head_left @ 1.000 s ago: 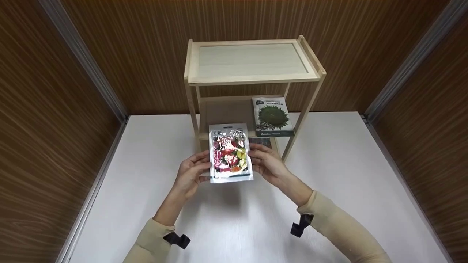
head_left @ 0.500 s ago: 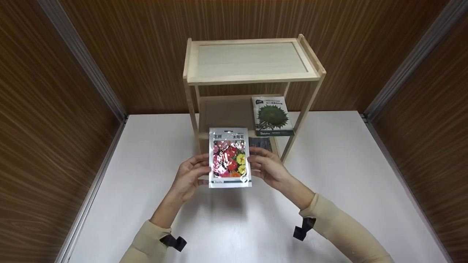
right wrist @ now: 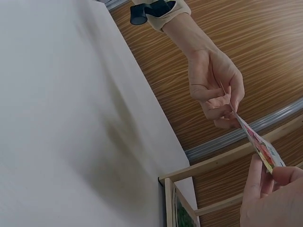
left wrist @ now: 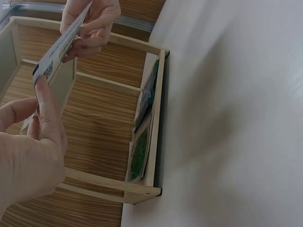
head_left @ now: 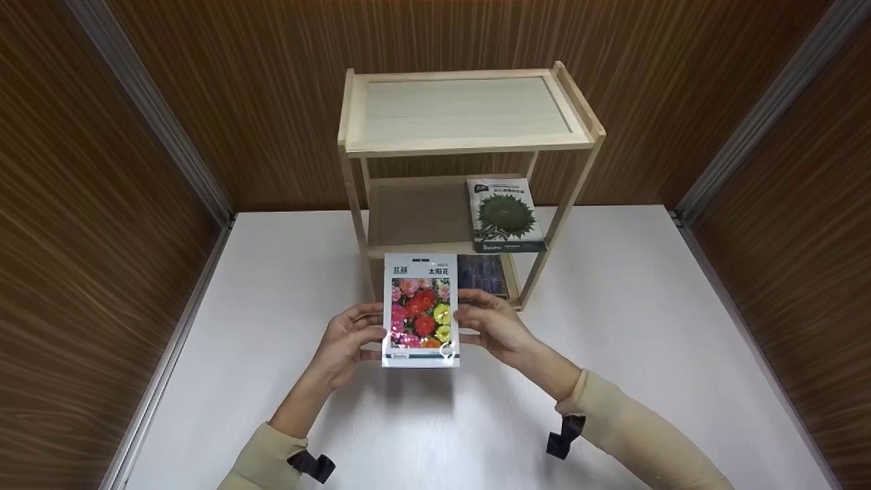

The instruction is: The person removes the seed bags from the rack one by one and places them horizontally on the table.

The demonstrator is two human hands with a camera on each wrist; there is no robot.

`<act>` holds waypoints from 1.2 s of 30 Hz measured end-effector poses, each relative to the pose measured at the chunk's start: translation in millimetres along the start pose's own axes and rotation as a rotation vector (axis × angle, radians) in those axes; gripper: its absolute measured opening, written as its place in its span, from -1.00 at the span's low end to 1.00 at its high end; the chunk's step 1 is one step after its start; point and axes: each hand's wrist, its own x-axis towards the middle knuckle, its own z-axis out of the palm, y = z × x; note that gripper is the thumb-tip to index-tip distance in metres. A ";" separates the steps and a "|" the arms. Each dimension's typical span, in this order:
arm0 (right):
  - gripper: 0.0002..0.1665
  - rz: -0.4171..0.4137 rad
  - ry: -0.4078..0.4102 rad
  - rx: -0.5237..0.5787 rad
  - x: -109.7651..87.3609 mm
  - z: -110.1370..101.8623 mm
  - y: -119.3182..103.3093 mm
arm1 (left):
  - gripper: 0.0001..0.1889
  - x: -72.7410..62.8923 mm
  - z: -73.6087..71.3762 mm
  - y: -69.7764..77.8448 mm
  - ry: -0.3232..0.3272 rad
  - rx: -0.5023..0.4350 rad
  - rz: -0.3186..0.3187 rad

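Note:
A flat seed packet [head_left: 420, 313] with red, pink and yellow flowers on its front is held up before the small wooden shelf unit [head_left: 469, 148]. My left hand [head_left: 350, 344] pinches its left edge between thumb and fingers. At its right edge my right hand [head_left: 500, 328] grips it the same way. In the left wrist view the packet's back shows a printed code. On the middle shelf, at the right, lies a packet [head_left: 505, 214] with a green sunflower head. A purple packet [head_left: 480, 274] rests on the bottom shelf, partly hidden.
In the left wrist view a packet with a green picture [left wrist: 138, 153] lies on the bottom shelf beside another packet [left wrist: 146, 97]. The unit stands on a white surface [head_left: 612, 306] against a wood-grain wall [head_left: 463, 34]. Side walls rise left and right.
Both hands have brought the flower packet lower and nearer to me. The glare on its front has faded, so its picture and print now show clearly. The purple packet shows more.

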 end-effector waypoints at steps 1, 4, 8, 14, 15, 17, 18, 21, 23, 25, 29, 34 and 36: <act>-0.56 0.000 0.000 -0.004 0.1 0.1 1.6 | -0.55 -0.7 -0.5 -0.9 0.000 -0.001 0.000; -0.55 0.001 -0.001 -0.012 0.5 1.0 6.6 | -0.55 -3.9 -2.8 -3.0 -0.003 0.004 0.002; -0.54 0.014 -0.008 -0.025 -0.2 3.2 13.9 | -0.56 -8.9 -7.6 -6.6 0.002 0.014 -0.002; -0.55 0.028 0.001 -0.021 0.3 6.7 26.4 | -0.54 -14.9 -17.6 -14.3 -0.001 0.052 -0.020; -0.54 0.028 -0.001 -0.021 0.5 7.3 28.5 | -0.53 -15.8 -19.4 -15.7 -0.001 0.060 -0.022; -0.52 0.031 -0.011 -0.022 0.6 8.5 32.9 | -0.52 -17.5 -22.8 -18.4 0.000 0.072 -0.027; -0.51 0.034 -0.017 -0.019 0.7 9.0 35.1 | -0.52 -18.2 -24.5 -19.9 0.002 0.081 -0.031; -0.49 0.041 -0.032 -0.025 0.8 10.2 41.6 | -0.50 -20.5 -29.4 -24.0 -0.002 0.104 -0.041; -0.48 0.050 -0.031 -0.029 1.3 11.7 45.7 | -0.49 -22.3 -32.9 -26.3 -0.005 0.115 -0.046; -0.47 0.056 -0.033 -0.033 2.1 13.4 49.7 | -0.48 -24.5 -36.3 -28.2 -0.008 0.124 -0.050; -0.50 0.063 -0.042 -0.022 4.1 16.4 58.1 | -0.47 -28.3 -42.6 -31.6 0.003 0.145 -0.060; -0.56 0.065 -0.058 0.005 8.2 20.7 68.5 | -0.47 -31.7 -51.0 -36.1 0.024 0.173 -0.076; -0.56 0.065 -0.059 0.010 10.2 23.6 72.6 | -0.47 -33.4 -55.3 -37.1 0.030 0.190 -0.080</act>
